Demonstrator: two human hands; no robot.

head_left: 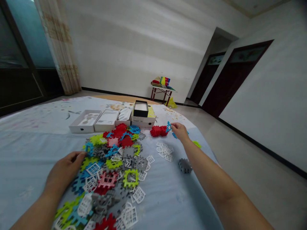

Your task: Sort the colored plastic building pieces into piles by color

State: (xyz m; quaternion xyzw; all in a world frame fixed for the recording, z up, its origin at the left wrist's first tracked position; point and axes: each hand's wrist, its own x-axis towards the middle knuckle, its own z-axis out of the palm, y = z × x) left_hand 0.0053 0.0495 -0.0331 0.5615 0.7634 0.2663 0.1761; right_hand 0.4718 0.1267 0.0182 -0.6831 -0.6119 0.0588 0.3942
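Note:
My right hand (179, 131) is reached out over the far right of the table, pinching a small blue toothed interlocking plastic piece (169, 126). Right beside that piece sits a cluster of red toothed pieces (158, 131), with a blue piece partly hidden behind the hand. At the pile's left edge, my left hand (67, 169) has its fingers closed at an upright blue toothed piece (89, 149). The mixed pile next to it holds red, grey, lime and blue pieces, such as a lime square frame (130, 178), and white window-shaped pieces (138, 195).
White window pieces (164, 150) form a separate group, with a grey stack (185, 165) nearer me. White open boxes (82, 127) and a black box (141, 109) stand behind the pile. The table's right edge curves past my right arm. A small side table (163, 88) stands by the wall.

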